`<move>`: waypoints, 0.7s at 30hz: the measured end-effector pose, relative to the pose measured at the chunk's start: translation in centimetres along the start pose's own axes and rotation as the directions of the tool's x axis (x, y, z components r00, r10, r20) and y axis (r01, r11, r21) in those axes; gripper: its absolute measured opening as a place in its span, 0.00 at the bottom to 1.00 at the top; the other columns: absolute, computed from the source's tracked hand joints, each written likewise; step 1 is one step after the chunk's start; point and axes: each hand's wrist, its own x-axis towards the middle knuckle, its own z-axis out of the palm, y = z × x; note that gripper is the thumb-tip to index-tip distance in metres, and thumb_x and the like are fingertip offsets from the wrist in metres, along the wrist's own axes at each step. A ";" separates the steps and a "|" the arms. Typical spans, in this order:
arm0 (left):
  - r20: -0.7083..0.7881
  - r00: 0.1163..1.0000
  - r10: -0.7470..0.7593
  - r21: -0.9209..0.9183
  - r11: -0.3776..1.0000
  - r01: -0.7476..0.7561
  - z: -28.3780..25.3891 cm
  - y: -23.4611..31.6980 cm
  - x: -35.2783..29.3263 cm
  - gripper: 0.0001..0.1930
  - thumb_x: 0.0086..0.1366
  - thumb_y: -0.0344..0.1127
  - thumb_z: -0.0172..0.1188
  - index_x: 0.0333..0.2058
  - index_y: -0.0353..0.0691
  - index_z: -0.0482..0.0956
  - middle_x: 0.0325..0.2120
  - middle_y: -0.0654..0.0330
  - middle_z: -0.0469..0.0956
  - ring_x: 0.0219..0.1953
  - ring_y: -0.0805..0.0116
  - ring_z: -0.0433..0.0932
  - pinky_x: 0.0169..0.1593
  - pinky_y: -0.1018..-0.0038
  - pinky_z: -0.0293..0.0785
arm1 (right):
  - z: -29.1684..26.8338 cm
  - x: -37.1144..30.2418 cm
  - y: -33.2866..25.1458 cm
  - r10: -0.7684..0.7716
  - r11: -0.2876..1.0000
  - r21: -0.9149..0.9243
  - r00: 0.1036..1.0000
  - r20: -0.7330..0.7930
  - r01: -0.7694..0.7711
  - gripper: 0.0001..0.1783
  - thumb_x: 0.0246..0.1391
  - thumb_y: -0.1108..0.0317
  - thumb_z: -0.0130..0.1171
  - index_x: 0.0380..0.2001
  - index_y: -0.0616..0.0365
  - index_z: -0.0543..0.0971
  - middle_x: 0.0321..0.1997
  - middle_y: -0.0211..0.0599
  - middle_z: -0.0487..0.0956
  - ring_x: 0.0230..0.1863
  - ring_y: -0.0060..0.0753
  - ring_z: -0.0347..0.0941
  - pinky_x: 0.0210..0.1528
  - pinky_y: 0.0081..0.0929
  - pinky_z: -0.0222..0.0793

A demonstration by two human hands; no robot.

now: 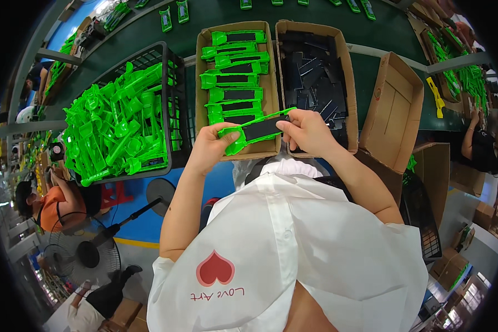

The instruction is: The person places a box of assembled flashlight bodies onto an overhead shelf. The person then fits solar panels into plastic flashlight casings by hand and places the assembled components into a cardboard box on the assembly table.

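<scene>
Between my two hands is a bright green plastic frame [236, 145] with a flat black panel [262, 129] lying in it. My left hand [211, 145] pinches its wider left end, thumb on top. The right end is gripped by my right hand [309, 131], whose thumb presses on the black panel. Just beyond, a cardboard box [203, 41] holds a row of similar green frames [235, 80] with black panels in them. To its right, another cardboard box [346, 66] is full of loose black panels [315, 72].
A black basket [174, 105] heaped with green plastic parts [119, 122] stands at left. On the right are an empty tilted cardboard box [393, 110] and a yellow tool-like piece [435, 97]. Green parts lie on the dark conveyor [216, 14]. A fan [88, 253] and other people are around.
</scene>
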 end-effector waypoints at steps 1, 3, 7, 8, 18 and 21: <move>0.003 1.000 -0.005 -0.002 1.000 0.005 0.1 0.1 0.0 0.09 0.55 0.28 0.54 0.36 0.32 0.73 0.26 0.59 0.75 0.26 0.74 0.74 0.28 0.81 0.70 | 0.3 0.3 0.3 0.024 1.000 -0.020 1.000 -0.012 -0.024 0.09 0.49 0.69 0.51 0.21 0.63 0.69 0.15 0.31 0.73 0.12 0.15 0.67 0.13 0.15 0.60; -0.013 1.000 -0.004 -0.001 1.000 0.004 0.5 0.5 0.1 0.09 0.55 0.25 0.53 0.36 0.30 0.73 0.26 0.60 0.75 0.26 0.76 0.73 0.30 0.81 0.70 | 0.6 1.1 0.8 0.070 0.997 -0.033 0.997 -0.020 -0.071 0.12 0.48 0.65 0.53 0.19 0.62 0.68 0.13 0.33 0.72 0.11 0.22 0.67 0.14 0.19 0.61; -0.009 1.000 -0.010 -0.111 0.994 0.009 0.7 0.1 0.3 0.08 0.55 0.25 0.53 0.35 0.31 0.73 0.26 0.59 0.75 0.27 0.75 0.73 0.31 0.80 0.71 | 0.9 1.2 0.7 -0.162 0.774 -0.632 0.974 -0.158 0.026 0.22 0.39 0.52 0.60 0.19 0.60 0.66 0.13 0.36 0.70 0.16 0.41 0.69 0.19 0.32 0.63; -0.017 1.000 0.004 -0.098 0.995 -0.006 0.7 -0.3 0.5 0.08 0.55 0.25 0.53 0.35 0.31 0.74 0.26 0.60 0.75 0.27 0.75 0.73 0.31 0.80 0.71 | 1.0 1.0 0.6 -0.218 0.768 -0.640 0.949 -0.226 0.024 0.23 0.38 0.51 0.60 0.21 0.60 0.66 0.12 0.36 0.69 0.16 0.41 0.69 0.19 0.33 0.63; 0.067 0.998 0.012 -0.064 0.998 -0.008 0.2 -1.2 0.4 0.10 0.54 0.26 0.54 0.36 0.34 0.74 0.27 0.57 0.76 0.27 0.71 0.75 0.31 0.77 0.71 | -0.2 2.1 2.9 0.123 0.987 -0.103 0.992 -0.028 -0.125 0.19 0.40 0.57 0.61 0.20 0.61 0.69 0.13 0.34 0.72 0.10 0.20 0.64 0.17 0.20 0.60; 0.165 0.945 0.282 0.862 0.425 -0.277 2.3 0.0 0.3 0.13 0.49 0.39 0.58 0.27 0.33 0.72 0.25 0.48 0.73 0.29 0.52 0.73 0.32 0.65 0.69 | 0.8 2.1 4.4 -0.069 0.958 -0.285 0.986 -0.153 0.023 0.18 0.40 0.58 0.61 0.19 0.61 0.70 0.11 0.34 0.71 0.09 0.21 0.63 0.15 0.21 0.59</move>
